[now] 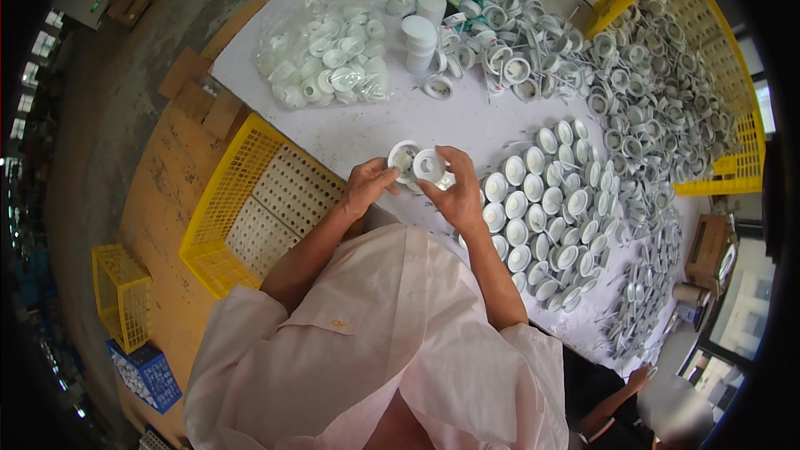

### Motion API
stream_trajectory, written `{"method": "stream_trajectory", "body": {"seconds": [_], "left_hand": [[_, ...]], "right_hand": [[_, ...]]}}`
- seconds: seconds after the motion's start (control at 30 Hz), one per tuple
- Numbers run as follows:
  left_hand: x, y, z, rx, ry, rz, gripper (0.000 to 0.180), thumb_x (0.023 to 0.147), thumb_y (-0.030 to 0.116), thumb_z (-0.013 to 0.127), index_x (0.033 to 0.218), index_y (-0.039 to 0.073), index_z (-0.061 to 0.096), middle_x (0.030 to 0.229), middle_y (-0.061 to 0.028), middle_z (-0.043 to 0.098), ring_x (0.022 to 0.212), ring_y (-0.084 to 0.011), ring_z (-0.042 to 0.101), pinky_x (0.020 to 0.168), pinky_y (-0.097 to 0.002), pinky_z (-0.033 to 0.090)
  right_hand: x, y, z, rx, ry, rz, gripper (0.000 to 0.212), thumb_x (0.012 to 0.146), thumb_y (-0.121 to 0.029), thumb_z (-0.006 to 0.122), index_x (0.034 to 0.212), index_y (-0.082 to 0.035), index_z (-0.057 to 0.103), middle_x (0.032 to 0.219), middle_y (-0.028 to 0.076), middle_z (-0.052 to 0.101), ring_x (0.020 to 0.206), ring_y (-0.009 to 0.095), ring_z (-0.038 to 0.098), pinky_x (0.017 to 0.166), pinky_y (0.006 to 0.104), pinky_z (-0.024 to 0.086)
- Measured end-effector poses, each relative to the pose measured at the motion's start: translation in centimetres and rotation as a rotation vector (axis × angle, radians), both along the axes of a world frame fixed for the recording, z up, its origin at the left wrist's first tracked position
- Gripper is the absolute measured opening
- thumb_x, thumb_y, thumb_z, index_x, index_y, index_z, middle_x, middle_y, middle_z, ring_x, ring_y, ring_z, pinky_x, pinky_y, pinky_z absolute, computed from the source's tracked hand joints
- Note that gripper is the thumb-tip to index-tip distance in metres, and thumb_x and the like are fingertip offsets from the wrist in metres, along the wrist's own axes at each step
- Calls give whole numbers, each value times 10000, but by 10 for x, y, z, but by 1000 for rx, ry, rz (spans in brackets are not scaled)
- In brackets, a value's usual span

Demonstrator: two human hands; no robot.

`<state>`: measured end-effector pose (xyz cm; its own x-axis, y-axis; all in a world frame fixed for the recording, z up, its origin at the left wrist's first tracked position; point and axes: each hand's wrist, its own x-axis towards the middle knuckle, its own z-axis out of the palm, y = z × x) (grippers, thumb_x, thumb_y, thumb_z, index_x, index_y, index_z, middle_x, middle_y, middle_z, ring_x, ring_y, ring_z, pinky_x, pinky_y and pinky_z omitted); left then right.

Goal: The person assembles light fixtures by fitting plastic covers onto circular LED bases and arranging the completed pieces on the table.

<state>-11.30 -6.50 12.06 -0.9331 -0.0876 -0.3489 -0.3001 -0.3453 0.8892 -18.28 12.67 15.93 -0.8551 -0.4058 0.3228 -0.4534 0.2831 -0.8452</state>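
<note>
In front of my chest, above the near edge of the white table (pixel 337 137), my two hands meet. Fingers and thumb of my left hand (pixel 365 187) are closed on a round white housing (pixel 402 155) with a hollow, greyish inside. My right hand (pixel 457 197) pinches a white cup-shaped cap (pixel 429 166) with a round hole in its middle. Cap and housing are side by side and overlap in view; whether they touch I cannot tell. To the right of my right hand stand rows of round white assembled pieces (pixel 515 170).
A clear bag of white caps (pixel 337 58) lies far left. Stacked white discs (pixel 419 37) stand beside heaped wired housings (pixel 633 108), which spill from a tipped yellow crate (pixel 754 129). Another yellow crate (pixel 218 265) is by my left arm. Another person's arm (pixel 612 404) shows lower right.
</note>
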Motion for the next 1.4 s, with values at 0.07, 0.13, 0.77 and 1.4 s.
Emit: {"method": "stream_trajectory", "body": {"seconds": [0.07,0.13,0.77,1.4], "left_hand": [[-2,4,-1,3,-12,-36,273,918,211,628,1086,-2,612,877,-41,645,652,-89,607,476,-181,331],[-3,7,1,6,-25,-68,277,918,220,628,1077,-7,616,862,-43,643,644,-85,601,476,-187,334],[-18,34,20,-313,71,-85,267,826,117,587,994,-83,642,841,-109,685,732,-128,643,671,-260,520],[-31,47,2,-342,-113,-246,232,879,108,552,1000,-59,660,748,-48,628,591,-74,575,461,-227,399]], "right_hand": [[2,-4,5,15,15,15,619,615,-53,820,1179,-49,565,1209,152,537,1087,320,549,870,390,503],[2,-4,6,76,50,57,669,615,-74,830,1229,-78,564,1271,157,487,1129,319,522,894,392,505],[3,7,2,-45,-637,-180,317,836,-114,683,1120,16,630,708,27,626,568,40,521,515,207,423],[15,20,-19,-1,-326,-304,284,801,-115,688,1057,4,661,749,91,665,585,115,579,558,270,485]]}}
